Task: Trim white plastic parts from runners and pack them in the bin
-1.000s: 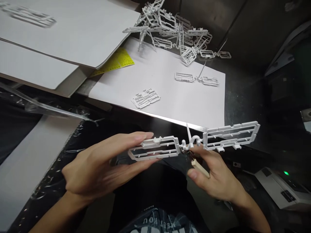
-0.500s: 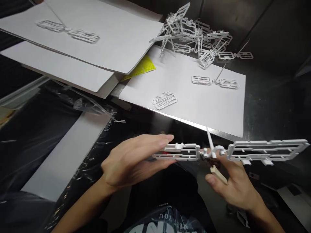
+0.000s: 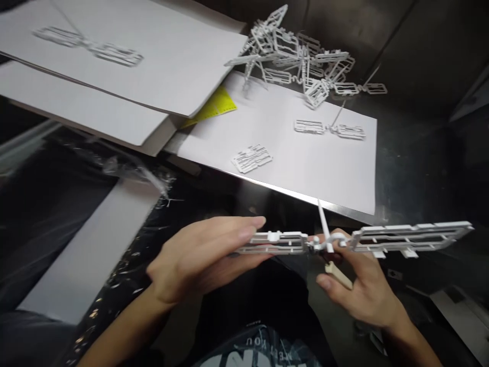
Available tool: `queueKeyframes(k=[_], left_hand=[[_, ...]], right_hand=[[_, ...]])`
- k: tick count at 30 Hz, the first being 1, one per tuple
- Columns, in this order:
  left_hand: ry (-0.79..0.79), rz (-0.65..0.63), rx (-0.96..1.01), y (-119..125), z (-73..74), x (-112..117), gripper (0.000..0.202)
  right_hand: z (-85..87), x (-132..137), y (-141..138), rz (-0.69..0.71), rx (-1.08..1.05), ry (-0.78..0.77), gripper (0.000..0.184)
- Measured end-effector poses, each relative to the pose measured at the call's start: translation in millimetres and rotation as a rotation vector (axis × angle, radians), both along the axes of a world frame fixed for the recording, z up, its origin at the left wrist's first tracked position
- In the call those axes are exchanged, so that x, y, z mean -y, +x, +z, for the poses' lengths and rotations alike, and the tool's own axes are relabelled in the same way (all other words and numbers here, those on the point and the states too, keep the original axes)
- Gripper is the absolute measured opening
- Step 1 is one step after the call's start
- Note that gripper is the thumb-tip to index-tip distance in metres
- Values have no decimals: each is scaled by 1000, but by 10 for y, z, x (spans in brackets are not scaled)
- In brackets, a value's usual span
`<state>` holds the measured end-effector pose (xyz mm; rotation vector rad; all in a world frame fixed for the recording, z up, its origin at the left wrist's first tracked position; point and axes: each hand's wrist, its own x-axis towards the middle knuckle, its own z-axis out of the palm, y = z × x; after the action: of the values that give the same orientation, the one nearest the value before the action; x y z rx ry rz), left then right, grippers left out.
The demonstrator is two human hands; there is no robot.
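My left hand (image 3: 202, 257) pinches the left frame of a white plastic moulded piece (image 3: 408, 237), two long frames joined by a central runner with a thin spike. My right hand (image 3: 362, 290) is closed on a small cutter with cream handles (image 3: 338, 274), its tip at the central joint of the piece. The piece lies nearly edge-on, level, just in front of the table edge.
A white sheet (image 3: 332, 168) on the dark table carries a small separated frame (image 3: 251, 158) and a joined pair (image 3: 329, 128). A tangled pile of white frames (image 3: 301, 58) lies behind. Stacked white boards (image 3: 160, 71) sit at left with another piece (image 3: 87, 45) on top. Crinkled clear film (image 3: 130, 168) is lower left.
The plastic piece has tilted from facing me to nearly edge-on. The view has shifted left and back slightly. Both hands keep their grips.
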<state>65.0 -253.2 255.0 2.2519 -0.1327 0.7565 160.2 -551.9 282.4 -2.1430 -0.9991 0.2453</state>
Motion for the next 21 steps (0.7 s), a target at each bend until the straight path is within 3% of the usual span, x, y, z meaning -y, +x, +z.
queueKeyframes(k=[3, 7, 13, 21], left_hand=[[201, -39, 210, 88, 93, 61, 45], [194, -7, 245, 134, 148, 74, 58], [224, -67, 226, 135, 165, 49, 73], [280, -47, 254, 156, 161, 41, 65]], right_hand=[[-67, 39, -1, 0, 58, -36, 39], [-86, 25, -3, -2, 106, -27, 39], [-68, -44, 36, 31, 103, 4, 37], [-145, -81, 76, 21, 105, 71, 38]])
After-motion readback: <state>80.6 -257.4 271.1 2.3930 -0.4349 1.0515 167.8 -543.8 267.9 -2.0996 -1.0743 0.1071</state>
